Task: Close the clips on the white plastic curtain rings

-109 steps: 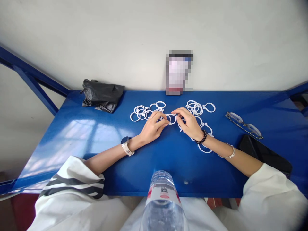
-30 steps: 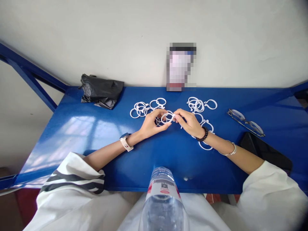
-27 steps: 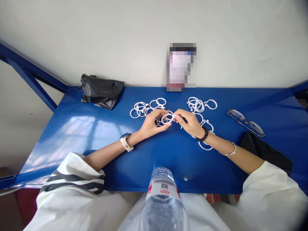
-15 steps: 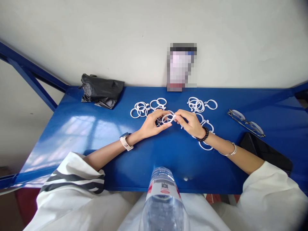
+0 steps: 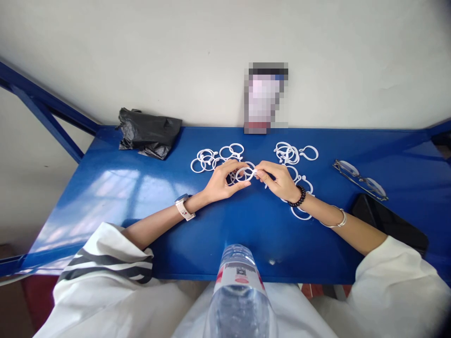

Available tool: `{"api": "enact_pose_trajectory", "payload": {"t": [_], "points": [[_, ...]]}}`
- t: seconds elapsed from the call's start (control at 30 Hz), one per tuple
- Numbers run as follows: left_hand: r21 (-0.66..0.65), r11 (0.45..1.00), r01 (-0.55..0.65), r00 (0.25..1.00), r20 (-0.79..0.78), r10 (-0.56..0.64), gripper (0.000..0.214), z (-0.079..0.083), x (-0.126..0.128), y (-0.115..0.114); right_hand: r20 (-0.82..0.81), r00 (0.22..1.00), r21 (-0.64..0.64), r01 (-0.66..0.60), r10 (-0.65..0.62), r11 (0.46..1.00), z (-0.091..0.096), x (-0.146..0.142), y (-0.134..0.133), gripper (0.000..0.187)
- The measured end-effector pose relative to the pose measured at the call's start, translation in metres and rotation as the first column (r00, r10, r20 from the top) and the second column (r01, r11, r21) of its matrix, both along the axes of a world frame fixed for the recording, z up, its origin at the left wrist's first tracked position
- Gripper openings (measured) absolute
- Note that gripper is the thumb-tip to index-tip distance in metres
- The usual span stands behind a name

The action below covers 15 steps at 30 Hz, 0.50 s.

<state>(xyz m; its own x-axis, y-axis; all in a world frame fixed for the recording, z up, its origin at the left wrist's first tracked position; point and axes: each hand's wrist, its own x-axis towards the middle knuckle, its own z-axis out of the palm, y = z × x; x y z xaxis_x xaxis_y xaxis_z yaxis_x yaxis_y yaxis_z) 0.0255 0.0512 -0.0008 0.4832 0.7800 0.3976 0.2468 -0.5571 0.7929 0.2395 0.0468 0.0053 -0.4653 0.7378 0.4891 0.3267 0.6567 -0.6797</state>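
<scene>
Over the middle of the table, my two hands meet at a white plastic curtain ring (image 5: 245,174). My left hand (image 5: 225,180) curves round its left side, fingers above and thumb below. The thumb and fingers of my right hand (image 5: 276,178) pinch the ring's small knob end, which the fingertips partly hide. Behind my left hand lies a group of similar white rings (image 5: 205,160), some partly covered by that hand. Around my right hand more white rings (image 5: 287,153) lie, several overlapping, with a few under the wrist.
A black plastic bag (image 5: 150,134) lies at the back left of the blue table (image 5: 211,234). A blurred-out upright device (image 5: 262,101) leans on the wall. Eyeglasses (image 5: 360,179) and a black phone (image 5: 389,225) lie at the right. A plastic bottle (image 5: 241,300) stands close to my body.
The ring has tilted slightly between my hands, and my left thumb has shifted a little to the left. Everything else looks the same.
</scene>
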Motion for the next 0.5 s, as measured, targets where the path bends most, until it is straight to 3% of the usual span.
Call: {"api": "enact_pose_trajectory", "payload": {"t": [0.5], "points": [[0.013,1.000,-0.018,1.000,-0.015,0.018,0.036,-0.0004,0.0006,-0.0011,0.025,1.000,0.005,-0.005,0.005,1.000,0.0005,0.0016,0.0006,0.024]]}}
